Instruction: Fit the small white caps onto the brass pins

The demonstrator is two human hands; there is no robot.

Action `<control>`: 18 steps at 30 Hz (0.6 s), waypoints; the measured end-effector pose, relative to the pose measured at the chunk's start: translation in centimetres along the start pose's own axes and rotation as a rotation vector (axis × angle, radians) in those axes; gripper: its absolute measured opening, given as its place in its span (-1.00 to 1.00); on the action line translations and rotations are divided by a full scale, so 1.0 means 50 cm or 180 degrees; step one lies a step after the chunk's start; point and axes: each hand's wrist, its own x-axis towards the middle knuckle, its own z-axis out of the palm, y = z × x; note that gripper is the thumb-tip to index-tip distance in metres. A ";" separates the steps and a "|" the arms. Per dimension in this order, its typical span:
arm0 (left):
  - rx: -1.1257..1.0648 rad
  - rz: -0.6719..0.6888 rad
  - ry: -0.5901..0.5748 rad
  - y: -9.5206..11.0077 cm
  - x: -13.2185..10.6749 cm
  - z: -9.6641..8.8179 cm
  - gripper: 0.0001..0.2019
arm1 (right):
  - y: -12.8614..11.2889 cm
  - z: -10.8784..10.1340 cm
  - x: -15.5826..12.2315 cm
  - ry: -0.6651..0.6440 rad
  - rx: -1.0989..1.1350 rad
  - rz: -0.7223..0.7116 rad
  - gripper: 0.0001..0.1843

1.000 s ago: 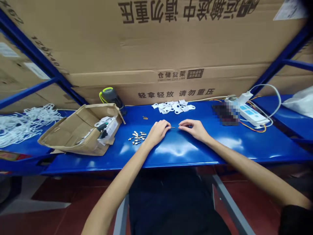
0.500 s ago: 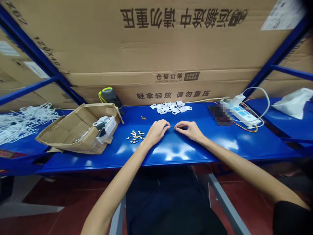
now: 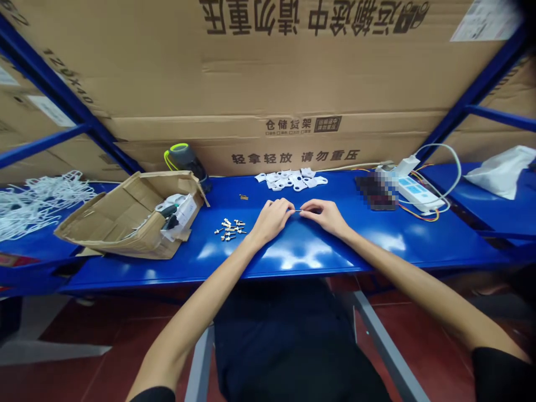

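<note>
My left hand (image 3: 275, 216) and my right hand (image 3: 324, 215) meet over the blue tabletop (image 3: 318, 251), fingertips pinched on either end of a thin metal pin (image 3: 297, 210). Only a short, shiny length of it shows between the fingers; its ends are hidden. Left of my left hand lies a loose group of small metal fittings with thin shafts (image 3: 229, 229). Beyond my hands, a pile of flat white pieces with round holes (image 3: 293, 180) rests near the back. A small brown-gold piece (image 3: 243, 197) lies by itself behind the fittings.
An open cardboard box (image 3: 113, 218) stands at left, a dark cylinder with a yellow-green loop (image 3: 187, 162) behind it. White wire-like pieces (image 3: 37, 204) heap farther left. At right are a blurred dark object (image 3: 376, 191), a power strip (image 3: 419, 195) with cables and a white bag (image 3: 500, 172).
Both hands keep their pinch on the pin, and less of it shows between the fingertips. The whole view has shifted slightly.
</note>
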 end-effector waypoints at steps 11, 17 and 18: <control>0.0069 0.0121 0.0023 0.001 -0.012 0.005 -0.81 | -0.003 0.004 -0.003 0.0014 -0.0282 -0.0135 -0.78; 0.0089 -0.0013 0.0046 -0.005 -0.011 0.008 -0.80 | 0.001 0.004 -0.004 -0.0056 -0.0400 -0.0201 -0.74; 0.0088 -0.0065 0.0065 -0.007 -0.011 0.009 -0.80 | 0.003 0.004 -0.004 -0.0067 -0.0421 -0.0204 -0.73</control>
